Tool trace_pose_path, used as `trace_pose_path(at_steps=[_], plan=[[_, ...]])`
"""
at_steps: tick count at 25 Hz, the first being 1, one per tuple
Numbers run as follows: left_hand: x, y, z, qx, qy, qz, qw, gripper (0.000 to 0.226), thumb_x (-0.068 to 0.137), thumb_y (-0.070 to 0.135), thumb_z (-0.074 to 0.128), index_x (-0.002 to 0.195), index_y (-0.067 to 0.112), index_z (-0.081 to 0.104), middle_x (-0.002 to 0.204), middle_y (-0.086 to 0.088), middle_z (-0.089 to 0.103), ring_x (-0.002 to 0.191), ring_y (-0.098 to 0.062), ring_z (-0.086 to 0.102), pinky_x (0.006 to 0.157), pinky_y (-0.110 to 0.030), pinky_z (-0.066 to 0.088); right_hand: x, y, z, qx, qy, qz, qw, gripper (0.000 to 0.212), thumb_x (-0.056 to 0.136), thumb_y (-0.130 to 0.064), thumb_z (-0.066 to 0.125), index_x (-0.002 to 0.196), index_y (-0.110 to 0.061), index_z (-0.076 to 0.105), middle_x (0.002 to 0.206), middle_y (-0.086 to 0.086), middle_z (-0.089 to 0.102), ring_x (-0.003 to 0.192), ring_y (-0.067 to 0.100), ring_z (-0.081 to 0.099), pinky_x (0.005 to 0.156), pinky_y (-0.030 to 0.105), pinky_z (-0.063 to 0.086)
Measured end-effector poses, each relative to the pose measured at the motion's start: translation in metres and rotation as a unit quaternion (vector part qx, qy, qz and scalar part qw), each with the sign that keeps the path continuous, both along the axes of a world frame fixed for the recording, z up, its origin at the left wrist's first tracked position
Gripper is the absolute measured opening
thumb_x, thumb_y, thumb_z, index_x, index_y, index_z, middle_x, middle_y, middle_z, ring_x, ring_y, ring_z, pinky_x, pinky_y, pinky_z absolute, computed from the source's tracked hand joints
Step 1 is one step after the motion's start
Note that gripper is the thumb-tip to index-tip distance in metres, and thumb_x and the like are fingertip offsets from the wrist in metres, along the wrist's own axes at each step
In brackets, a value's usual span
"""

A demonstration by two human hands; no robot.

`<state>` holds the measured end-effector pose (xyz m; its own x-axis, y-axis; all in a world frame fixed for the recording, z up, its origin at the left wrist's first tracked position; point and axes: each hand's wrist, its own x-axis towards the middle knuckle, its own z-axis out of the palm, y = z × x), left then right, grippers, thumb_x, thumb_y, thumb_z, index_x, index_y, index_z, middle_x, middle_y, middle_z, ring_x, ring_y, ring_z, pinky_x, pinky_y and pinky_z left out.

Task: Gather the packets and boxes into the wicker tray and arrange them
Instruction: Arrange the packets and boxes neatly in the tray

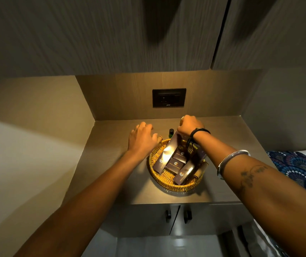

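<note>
A round wicker tray (169, 183) sits on the wooden counter under a warm light. Inside it lie several dark packets and boxes with gold logos: a long packet (166, 154) leaning up at the left, two small boxes (175, 164) in the middle, another long box (183, 173) at the right. My right hand (189, 126) is closed around the top of the tall packet at the tray's far edge. My left hand (142, 138) hovers with fingers spread just left of the tray's rim, holding nothing. A small dark bottle (171, 133) stands behind the tray between my hands.
A black wall socket (169, 97) is set in the back panel. Walls close the counter (111, 156) on the left and behind. Cabinet doors with dark handles (168, 216) sit below the front edge. A patterned blue bedspread (296, 167) lies to the right.
</note>
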<state>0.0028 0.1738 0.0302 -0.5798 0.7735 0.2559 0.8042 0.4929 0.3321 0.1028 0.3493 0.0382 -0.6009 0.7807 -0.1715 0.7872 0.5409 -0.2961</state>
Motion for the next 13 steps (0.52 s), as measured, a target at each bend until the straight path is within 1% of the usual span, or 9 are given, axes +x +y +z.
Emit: trace_pose_path(at_steps=[1,2,5,8,11,13], plan=[[-0.006,0.0,-0.001,-0.019,0.01,-0.008,1.0,0.036,0.092,0.032,0.059,0.121,0.01,0.062,0.12,-0.011,0.061,0.112,-0.028,0.056,0.092,-0.041,0.045,-0.006,0.003,-0.001,-0.011,-0.005,0.012,1.0,0.028,0.091,-0.026,0.064,0.111,-0.008,0.071,0.11,0.015,0.071,0.104,0.034,0.066,0.097,0.049,0.054],[-0.012,0.0,-0.002,-0.033,0.018,-0.011,0.999,0.04,0.093,0.033,0.058,0.125,0.01,0.06,0.123,-0.012,0.059,0.115,-0.029,0.054,0.097,-0.043,0.042,-0.011,0.005,-0.004,-0.022,-0.016,0.023,0.999,0.032,0.091,-0.029,0.066,0.115,-0.009,0.07,0.116,0.015,0.07,0.11,0.035,0.064,0.099,0.05,0.052],[-0.025,0.0,-0.007,-0.054,0.023,-0.011,0.998,0.044,0.096,0.036,0.054,0.131,0.01,0.055,0.129,-0.013,0.057,0.12,-0.029,0.052,0.101,-0.043,0.038,-0.021,0.012,-0.017,-0.045,-0.045,0.044,0.997,0.041,0.087,-0.038,0.07,0.119,-0.012,0.07,0.122,0.012,0.069,0.116,0.033,0.061,0.102,0.049,0.048],[-0.03,-0.001,-0.015,-0.081,-0.001,-0.004,0.997,0.047,0.097,0.038,0.052,0.134,0.009,0.052,0.134,-0.014,0.055,0.125,-0.03,0.049,0.104,-0.045,0.036,-0.031,0.017,-0.026,-0.06,-0.041,0.047,0.996,0.042,0.084,-0.038,0.073,0.118,-0.014,0.071,0.122,0.011,0.069,0.116,0.032,0.06,0.102,0.049,0.048],[-0.031,-0.003,-0.021,-0.094,-0.015,-0.006,0.995,0.049,0.097,0.038,0.053,0.137,0.01,0.049,0.136,-0.013,0.053,0.127,-0.029,0.047,0.107,-0.045,0.034,-0.038,0.017,-0.03,-0.062,-0.041,0.059,0.995,0.033,0.083,-0.034,0.077,0.109,-0.014,0.075,0.114,0.01,0.073,0.11,0.031,0.063,0.099,0.049,0.05],[-0.031,-0.002,-0.023,-0.094,-0.019,-0.012,0.995,0.051,0.096,0.037,0.054,0.14,0.01,0.047,0.138,-0.013,0.051,0.129,-0.028,0.045,0.109,-0.044,0.032,-0.039,0.017,-0.029,-0.042,-0.03,0.063,0.997,0.028,0.084,-0.031,0.075,0.106,-0.012,0.076,0.11,0.012,0.074,0.108,0.031,0.064,0.099,0.048,0.05]])
